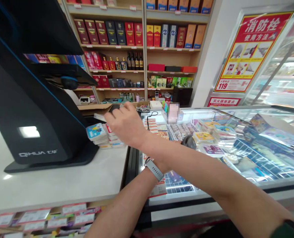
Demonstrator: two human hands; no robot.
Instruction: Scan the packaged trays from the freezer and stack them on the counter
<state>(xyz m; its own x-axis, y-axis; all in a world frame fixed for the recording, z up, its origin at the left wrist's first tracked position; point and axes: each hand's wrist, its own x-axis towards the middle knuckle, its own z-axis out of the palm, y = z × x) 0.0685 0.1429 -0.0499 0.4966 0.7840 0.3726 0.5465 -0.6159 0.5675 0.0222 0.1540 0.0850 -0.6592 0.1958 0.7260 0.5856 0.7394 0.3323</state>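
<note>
My right hand [124, 122] reaches across to the left, closed round a pale flat pack [100, 117] seen nearly edge-on. Below it, stacks of flat plastic packs [96, 132] with blue, red and orange labels lie on the white counter [87, 185]. My right forearm crosses over my left one. Most of my left hand [162, 164] is hidden beneath that forearm, above the glass-topped case. A black rounded handheld device [189, 142] sticks out past the forearm, apparently in my left hand; its grip is mostly covered.
A large black terminal [45, 109] stands on the counter at left. The glass-topped case [236, 180] holds wire baskets and more flat packs [223, 130]. A black cord [148, 122] loops near its back left corner. Behind are shelves of boxes and bottles [133, 61].
</note>
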